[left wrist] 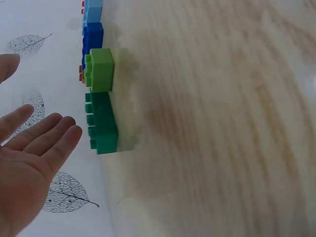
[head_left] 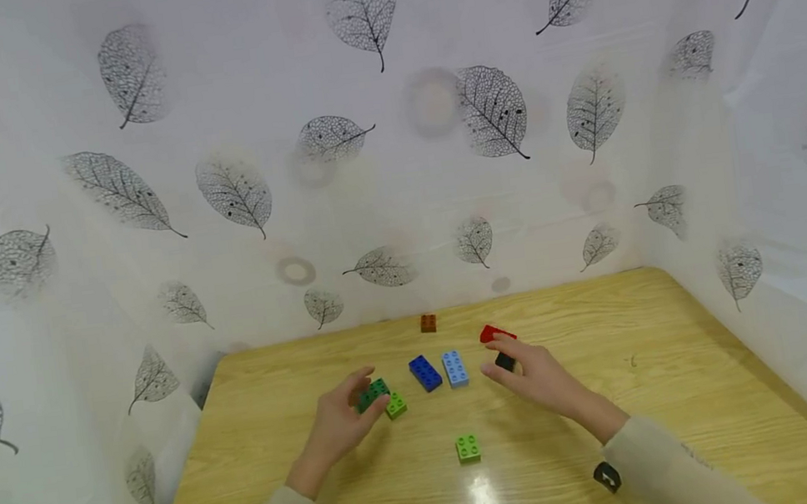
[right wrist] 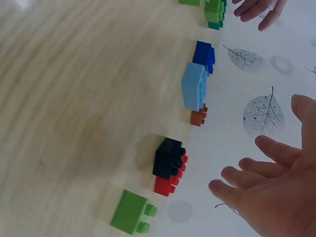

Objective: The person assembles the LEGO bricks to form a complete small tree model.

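My left hand hovers by a dark green brick and a lime green brick, its fingers relaxed and gripping nothing. In the head view the hand partly covers the dark green brick. Over on the right, my right hand is held above a black brick and a red brick, fingers spread and holding nothing. Another lime green brick shows near this hand in the right wrist view; the head view does not show it clearly, probably behind the hand.
Between the hands lie a dark blue brick and a light blue brick. A small brown-orange brick sits at the back edge of the wooden table. Closer to me is a lime brick. A leaf-print curtain surrounds the table.
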Tool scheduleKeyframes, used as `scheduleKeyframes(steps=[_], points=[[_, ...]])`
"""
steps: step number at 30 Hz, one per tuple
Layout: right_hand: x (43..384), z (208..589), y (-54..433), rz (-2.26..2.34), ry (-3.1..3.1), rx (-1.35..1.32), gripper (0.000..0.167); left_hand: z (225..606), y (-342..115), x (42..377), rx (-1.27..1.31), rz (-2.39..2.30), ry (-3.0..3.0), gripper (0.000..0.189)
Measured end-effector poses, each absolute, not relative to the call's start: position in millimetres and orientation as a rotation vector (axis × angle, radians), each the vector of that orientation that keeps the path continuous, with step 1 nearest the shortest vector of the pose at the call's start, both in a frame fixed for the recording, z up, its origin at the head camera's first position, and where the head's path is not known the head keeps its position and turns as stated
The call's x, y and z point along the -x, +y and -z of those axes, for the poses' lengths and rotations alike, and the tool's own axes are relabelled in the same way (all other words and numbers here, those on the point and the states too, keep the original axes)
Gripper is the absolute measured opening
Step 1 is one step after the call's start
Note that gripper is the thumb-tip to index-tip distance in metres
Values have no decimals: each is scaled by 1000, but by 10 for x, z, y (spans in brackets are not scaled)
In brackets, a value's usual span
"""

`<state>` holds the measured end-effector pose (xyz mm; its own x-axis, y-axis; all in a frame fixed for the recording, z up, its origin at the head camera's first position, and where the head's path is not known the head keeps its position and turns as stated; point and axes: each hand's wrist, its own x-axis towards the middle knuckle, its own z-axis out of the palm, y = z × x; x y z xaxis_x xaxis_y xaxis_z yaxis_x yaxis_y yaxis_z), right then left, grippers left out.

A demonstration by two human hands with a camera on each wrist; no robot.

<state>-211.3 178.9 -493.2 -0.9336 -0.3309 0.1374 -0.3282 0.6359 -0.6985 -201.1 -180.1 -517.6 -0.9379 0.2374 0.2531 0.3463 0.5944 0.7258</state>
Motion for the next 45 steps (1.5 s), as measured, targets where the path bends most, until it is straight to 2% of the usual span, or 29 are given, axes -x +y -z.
scheduleKeyframes(steps=[6, 16, 28, 37, 45], points=[[2016, 5036, 1746, 1247, 2774, 556, 54, 5307, -1788, 2023, 429, 1363, -2667, 49], [1910, 5198, 1681, 1241, 2663, 635, 51, 5437, -1752, 1995, 413, 1435, -2616, 37], [1794, 5335, 1620, 1187, 2561, 809, 47, 5551, -1713, 1981, 508, 1372, -2606, 39], [1766, 5379, 1597, 1156, 2536, 832, 46, 5530, -1667, 1977, 365, 1369, -2732, 42], [1765, 5408, 1600, 1094, 2546, 863, 47, 5532, -1650, 1983, 343, 1269, -2781, 43]])
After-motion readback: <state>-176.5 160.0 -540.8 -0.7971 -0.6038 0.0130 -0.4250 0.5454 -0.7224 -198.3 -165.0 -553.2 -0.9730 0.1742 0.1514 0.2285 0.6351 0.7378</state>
